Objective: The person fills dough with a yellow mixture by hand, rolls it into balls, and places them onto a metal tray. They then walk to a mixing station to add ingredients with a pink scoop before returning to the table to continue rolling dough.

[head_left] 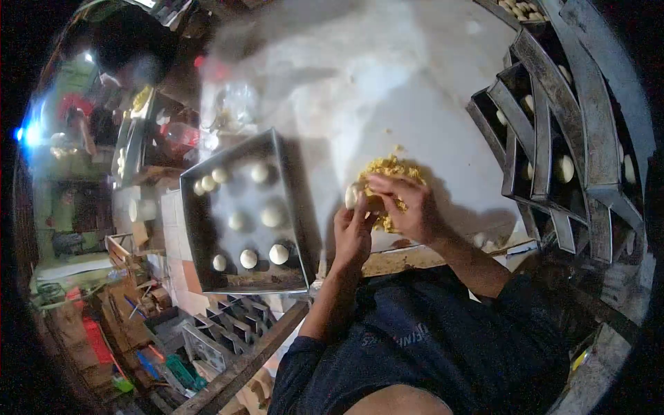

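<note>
My left hand [352, 234] is closed around a pale dough piece [353, 196], which shows above the fingertips. Close beside it, my right hand [409, 209] reaches across with its fingers stretched toward the dough and the thumb apart from them. Under and behind both hands lies a loose heap of yellow crumbly filling [393, 166] on the white worktop [429, 104]. To the left of my hands stands a square metal tray [299, 228], with several round dough balls [248, 259] spaced out on its bottom.
Narrow metal loaf tins [553, 117], some with dough pieces inside, are stacked along the right edge. Another person [124, 62] is at the upper left, near a tray of dough. More metal tins [221, 335] and assorted tools lie below the worktop at lower left.
</note>
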The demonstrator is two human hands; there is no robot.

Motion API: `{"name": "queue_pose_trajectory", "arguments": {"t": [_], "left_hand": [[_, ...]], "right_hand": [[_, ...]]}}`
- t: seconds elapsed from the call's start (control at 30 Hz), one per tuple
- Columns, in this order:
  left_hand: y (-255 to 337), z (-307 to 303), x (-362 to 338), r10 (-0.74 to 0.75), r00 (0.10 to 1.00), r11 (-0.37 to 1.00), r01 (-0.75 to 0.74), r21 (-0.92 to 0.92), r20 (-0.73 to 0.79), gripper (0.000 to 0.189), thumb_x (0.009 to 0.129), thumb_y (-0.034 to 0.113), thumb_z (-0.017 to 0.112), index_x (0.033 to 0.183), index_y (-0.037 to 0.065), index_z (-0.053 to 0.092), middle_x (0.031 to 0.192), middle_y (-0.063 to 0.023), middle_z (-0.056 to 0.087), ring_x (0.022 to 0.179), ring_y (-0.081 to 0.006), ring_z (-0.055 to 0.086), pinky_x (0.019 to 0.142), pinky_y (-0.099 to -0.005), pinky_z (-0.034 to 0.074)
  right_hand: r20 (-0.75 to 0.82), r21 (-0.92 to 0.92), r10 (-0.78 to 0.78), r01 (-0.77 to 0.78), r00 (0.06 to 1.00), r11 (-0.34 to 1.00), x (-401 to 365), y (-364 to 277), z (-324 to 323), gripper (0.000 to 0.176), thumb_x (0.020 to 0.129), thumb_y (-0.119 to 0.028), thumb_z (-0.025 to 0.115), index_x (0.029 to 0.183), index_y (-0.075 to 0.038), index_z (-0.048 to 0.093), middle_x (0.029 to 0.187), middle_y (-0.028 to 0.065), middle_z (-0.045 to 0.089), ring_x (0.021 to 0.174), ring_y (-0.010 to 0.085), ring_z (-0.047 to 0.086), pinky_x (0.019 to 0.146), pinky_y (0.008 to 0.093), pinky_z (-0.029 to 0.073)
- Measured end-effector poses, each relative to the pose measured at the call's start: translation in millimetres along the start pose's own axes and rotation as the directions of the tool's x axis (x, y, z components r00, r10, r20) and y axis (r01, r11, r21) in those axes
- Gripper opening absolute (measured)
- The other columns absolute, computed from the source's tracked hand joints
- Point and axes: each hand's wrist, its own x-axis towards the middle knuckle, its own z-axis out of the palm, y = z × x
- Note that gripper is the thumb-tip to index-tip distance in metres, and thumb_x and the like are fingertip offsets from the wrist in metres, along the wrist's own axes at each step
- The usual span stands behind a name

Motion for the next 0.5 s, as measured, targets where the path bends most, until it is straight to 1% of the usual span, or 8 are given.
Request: {"name": "queue_pose_trajectory", "arguments": {"t": [0.03,0.2,0.27,0.3,0.33,0.4,0.47,0.5], "left_hand": [[3.5,5.3,-1.0,-0.006,0.999,0.997,0.004,0.076,0.037,0.036,0.097,0.020,0.055,0.127,0.001,0.052,0.115,-0.0097,0.060,0.100,-0.0156,0.059,0.085,-0.0297,0.050],[14.9,8.7,-7.8,0.235,0.967,0.963,-0.217,-0.161,0.099,0.044,0.097,0.015,0.052,0.136,0.000,0.041,0.119,-0.0121,0.058,0.104,-0.0175,0.059,0.087,-0.0290,0.051],[15.0,2.2,-17.3,0.288,0.947,0.947,-0.260,-0.186,0.144,0.048,0.097,0.014,0.051,0.140,-0.001,0.035,0.123,-0.0135,0.055,0.109,-0.0192,0.057,0.093,-0.0313,0.048],[8.2,-3.2,-22.4,0.317,0.936,0.946,-0.301,-0.118,0.154,0.050,0.098,0.011,0.048,0.142,-0.003,0.028,0.130,-0.0150,0.050,0.118,-0.0223,0.051,0.101,-0.0342,0.041],[-2.0,-12.9,-23.7,0.435,0.885,0.876,-0.459,0.147,0.168,0.051,0.097,0.013,0.048,0.141,-0.003,0.028,0.140,-0.0228,0.037,0.126,-0.0315,0.042,0.106,-0.0405,0.033],[-23.1,-39.9,-27.0,0.670,0.687,0.463,-0.684,0.564,0.283,0.057,0.094,0.016,0.050,0.141,-0.004,0.025,0.144,-0.0312,0.024,0.129,-0.0418,0.036,0.108,-0.0453,0.027],[14.1,-34.2,-82.1,0.634,0.587,-0.058,-0.613,0.788,0.504,0.060,0.090,0.012,0.050,0.141,-0.006,0.024,0.141,-0.0345,0.025,0.125,-0.0464,0.037,0.107,-0.0457,0.026],[19.2,-40.2,-99.4,0.687,0.605,0.137,-0.651,0.747,0.401,0.058,0.090,0.011,0.049,0.140,-0.006,0.025,0.140,-0.0315,0.029,0.125,-0.0429,0.039,0.107,-0.0437,0.028]], "right_hand": [[0.032,-0.409,-0.206,0.201,0.978,0.890,-1.6,-7.2,1.4,0.033,0.084,-0.007,0.062,0.117,-0.004,0.063,0.105,0.0131,0.066,0.105,0.0201,0.059,0.089,0.0314,0.049],[-0.150,-0.368,-0.387,0.312,0.910,0.876,-6.4,-12.8,2.8,0.027,0.084,-0.006,0.063,0.110,0.002,0.064,0.112,0.0144,0.061,0.098,0.0212,0.063,0.076,0.0299,0.053],[0.005,0.392,0.215,-0.200,0.977,0.898,-14.8,1.2,15.6,0.030,0.082,-0.016,0.070,0.103,0.006,0.065,0.105,0.0150,0.062,0.087,0.0206,0.065,0.067,0.0263,0.055],[-0.055,0.396,0.188,-0.151,0.981,0.906,-16.4,-3.6,24.1,0.032,0.080,-0.019,0.073,0.096,0.009,0.065,0.103,0.0151,0.061,0.076,0.0170,0.066,0.057,0.0222,0.055],[-0.044,0.390,0.171,-0.141,0.984,0.910,-19.3,-18.0,30.7,0.032,0.080,-0.019,0.073,0.096,0.009,0.065,0.103,0.0151,0.061,0.076,0.0170,0.066,0.057,0.0222,0.055],[-0.152,-0.076,-0.293,0.284,0.944,0.956,-28.3,-51.3,46.4,0.024,0.082,-0.008,0.068,0.097,0.011,0.065,0.109,0.0171,0.060,0.082,0.0176,0.066,0.066,0.0272,0.055],[-0.166,-0.261,-0.446,0.397,0.880,0.880,-39.1,-66.6,74.2,0.018,0.081,-0.003,0.067,0.094,0.009,0.065,0.104,0.0156,0.063,0.083,0.0224,0.066,0.070,0.0304,0.055],[-0.148,-0.263,-0.486,0.439,0.861,0.859,-47.8,-81.5,83.9,0.018,0.080,-0.003,0.068,0.093,0.007,0.064,0.100,0.0151,0.063,0.083,0.0271,0.065,0.071,0.0320,0.054]]}}
